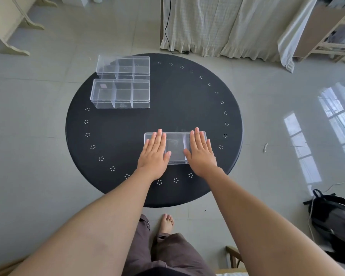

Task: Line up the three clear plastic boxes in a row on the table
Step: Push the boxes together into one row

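Currently both hands, left hand (153,150) and right hand (200,151), lie spread flat on the near box (175,148); slide it evenly leftward, square behind the two far boxes (121,93).

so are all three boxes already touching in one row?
No. Two clear boxes sit together at the table's far left, while the third box lies apart near the front edge under both hands.

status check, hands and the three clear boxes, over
Left hand and right hand flat on the near clear plastic box. Other two clear divided boxes sit together at far left. Round black table between is bare.
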